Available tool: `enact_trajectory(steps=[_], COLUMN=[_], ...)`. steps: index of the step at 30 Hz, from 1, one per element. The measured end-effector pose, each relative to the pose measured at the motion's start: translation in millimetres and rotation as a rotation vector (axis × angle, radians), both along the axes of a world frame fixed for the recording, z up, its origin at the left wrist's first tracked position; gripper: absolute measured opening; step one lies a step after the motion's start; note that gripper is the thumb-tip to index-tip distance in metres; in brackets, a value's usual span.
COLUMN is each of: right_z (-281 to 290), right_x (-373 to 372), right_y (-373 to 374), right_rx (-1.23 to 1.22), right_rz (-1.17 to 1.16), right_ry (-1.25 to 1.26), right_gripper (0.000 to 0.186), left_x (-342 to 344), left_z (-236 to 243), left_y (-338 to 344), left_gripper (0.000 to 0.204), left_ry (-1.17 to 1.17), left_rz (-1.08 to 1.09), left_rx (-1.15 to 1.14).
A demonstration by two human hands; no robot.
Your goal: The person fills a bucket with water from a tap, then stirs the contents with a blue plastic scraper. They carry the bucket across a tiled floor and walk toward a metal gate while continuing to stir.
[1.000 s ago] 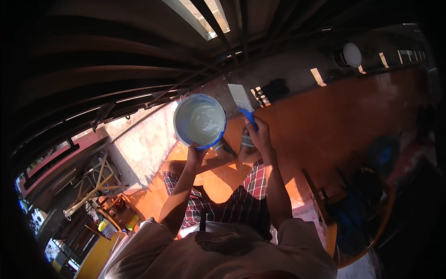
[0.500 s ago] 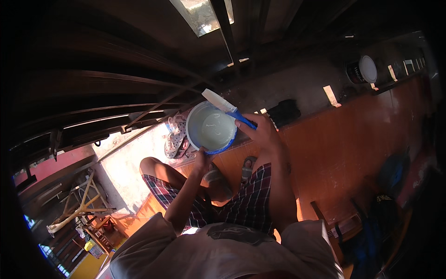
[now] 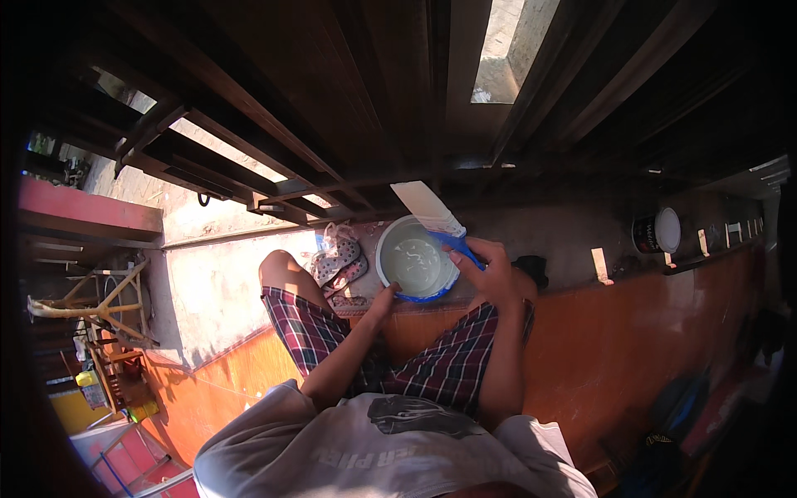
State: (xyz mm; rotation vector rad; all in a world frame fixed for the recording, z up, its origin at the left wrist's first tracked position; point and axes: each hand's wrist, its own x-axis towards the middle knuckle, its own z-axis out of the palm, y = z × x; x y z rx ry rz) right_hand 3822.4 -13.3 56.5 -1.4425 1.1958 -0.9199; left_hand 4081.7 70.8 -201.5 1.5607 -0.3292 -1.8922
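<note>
My left hand (image 3: 384,300) grips the near left side of a small paint bucket (image 3: 387,280), with its thumb at the rim. Pale, whitish liquid lies inside the bucket, and blue shows along its near outer side. In my right hand (image 3: 491,267) is a paintbrush (image 3: 425,207), held by its blue handle. The brush's wide, pale bristles point up and left, over the bucket's far right rim. Whether the brush touches that rim, I cannot tell. Both hands are in front of my bent knees.
Dark slats (image 3: 365,100) with gaps stand close ahead. Dotted footwear (image 3: 336,264) lies left of the bucket. A dark tub with a white lid (image 3: 667,230) sits at the far right. Orange floor (image 3: 598,340) spreads to the right; a wooden frame (image 3: 108,307) is at the left.
My view has shifted, so the bucket and both hands appear lower and farther right. The brush stays at the bucket's far right rim, its broad side showing more. Both grips are unchanged.
</note>
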Motion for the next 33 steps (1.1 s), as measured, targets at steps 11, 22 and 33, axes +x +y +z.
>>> enact_trajectory(steps=[11, 22, 33], right_z=[28.0, 44.4, 47.2], right_x=[36.1, 53.1, 60.7], right_y=[59.2, 66.7, 79.5], right_rx=[0.032, -0.152, -0.221], right_rz=[-0.330, -0.336, -0.411], right_ry=[-0.091, -0.190, -0.314], right_gripper=[0.030, 0.039, 0.039], left_x=[43.0, 62.5, -11.5], left_z=[46.9, 266.7, 422.2], left_y=[-10.5, -129.2, -262.0], left_gripper=[0.071, 0.045, 0.056], left_ry=[-0.305, -0.836, -1.162], left_rz=[-0.058, 0.329, 0.010], left_rx=[0.116, -1.255, -2.056])
